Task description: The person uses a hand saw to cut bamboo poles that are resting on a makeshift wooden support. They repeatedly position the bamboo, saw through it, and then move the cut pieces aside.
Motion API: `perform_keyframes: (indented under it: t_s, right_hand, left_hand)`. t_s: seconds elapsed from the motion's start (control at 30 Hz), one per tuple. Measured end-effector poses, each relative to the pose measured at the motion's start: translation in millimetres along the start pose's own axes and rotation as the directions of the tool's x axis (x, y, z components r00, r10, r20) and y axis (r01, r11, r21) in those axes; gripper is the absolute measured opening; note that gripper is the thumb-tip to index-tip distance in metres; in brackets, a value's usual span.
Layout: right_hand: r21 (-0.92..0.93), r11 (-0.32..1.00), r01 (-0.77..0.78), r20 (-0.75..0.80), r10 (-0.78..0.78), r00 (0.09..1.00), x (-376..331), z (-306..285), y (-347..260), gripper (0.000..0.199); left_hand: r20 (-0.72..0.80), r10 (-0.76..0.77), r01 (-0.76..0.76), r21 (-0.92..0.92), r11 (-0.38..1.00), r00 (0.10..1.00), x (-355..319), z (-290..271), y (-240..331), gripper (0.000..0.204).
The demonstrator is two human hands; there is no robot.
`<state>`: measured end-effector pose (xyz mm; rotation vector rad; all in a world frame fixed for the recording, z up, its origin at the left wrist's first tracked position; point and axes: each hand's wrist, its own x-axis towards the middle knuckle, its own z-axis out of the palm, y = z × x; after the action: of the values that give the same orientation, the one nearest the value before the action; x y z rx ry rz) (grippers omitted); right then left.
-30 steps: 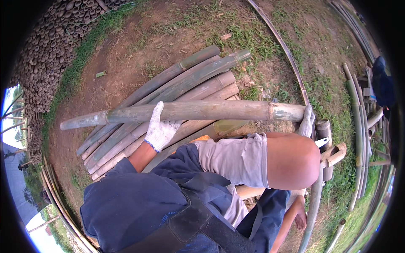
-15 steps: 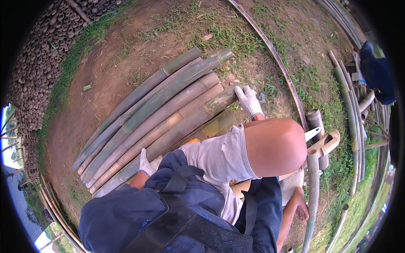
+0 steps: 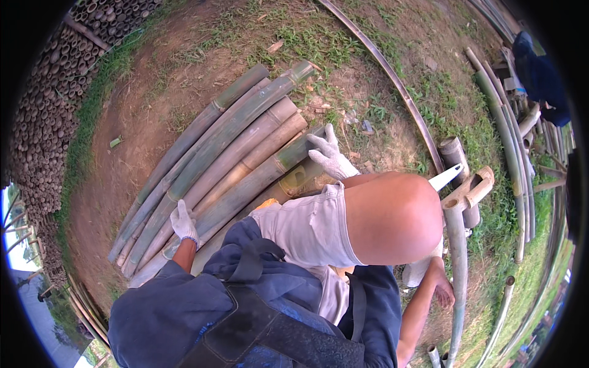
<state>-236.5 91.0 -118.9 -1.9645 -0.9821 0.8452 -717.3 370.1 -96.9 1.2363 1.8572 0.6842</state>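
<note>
Several long grey-green bamboo poles (image 3: 245, 138) lie side by side on the ground before me, running from lower left to upper right. My left hand (image 3: 183, 222), in a white knit glove, lies over the poles towards their lower left ends with its fingers stretched out. My right hand (image 3: 331, 154), gloved the same way, is at the right end of a dark green bamboo pole (image 3: 285, 158). Its fingers are spread and hold nothing; whether they touch the pole is hard to tell. Nearer my leg, another pole (image 3: 294, 179) is partly covered by my pale shorts.
A big stack of cut bamboo (image 3: 46, 129) rises at the far left. On the right are a white blade (image 3: 446, 177), a jointed bamboo frame (image 3: 456, 264) and more long poles (image 3: 500, 122). A thin curved strip (image 3: 392, 73) crosses the ground. Someone in dark clothing (image 3: 537, 76) is at upper right.
My left hand has moved up and away from my body across the poles. My right hand's fingers have spread off the pole's end, and that pole now shows a darker green side.
</note>
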Motion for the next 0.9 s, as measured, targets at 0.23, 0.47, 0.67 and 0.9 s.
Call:
perform_keyframes:
  t_s: [0.23, 0.47, 0.67, 0.9]
  right_hand:
    - [0.849, 0.526, -0.046, -0.178, 0.368, 0.913, -18.4, 41.5, 31.2, 0.062]
    - [0.939, 0.344, 0.012, -0.241, 0.632, 0.737, -154.0, 30.0, 55.1, 0.059]
    - [0.938, 0.199, 0.283, -0.339, 0.694, 0.636, -235.5, 25.2, 86.7, 0.056]
    - [0.884, 0.143, 0.444, -0.420, 0.661, 0.622, -234.3, 28.9, 101.6, 0.055]
  left_hand:
    - [0.618, 0.718, -0.939, 0.107, 0.326, 0.320, -11.4, 134.1, 172.0, 0.057]
    - [0.778, 0.582, -0.971, 0.214, 0.108, 0.236, -8.8, 275.1, 219.7, 0.091]
    - [0.855, 0.464, -0.963, 0.270, -0.014, 0.233, 16.3, 270.0, 219.8, 0.092]
    - [0.859, 0.454, -0.966, 0.259, 0.014, 0.237, 48.5, 199.1, 192.2, 0.086]
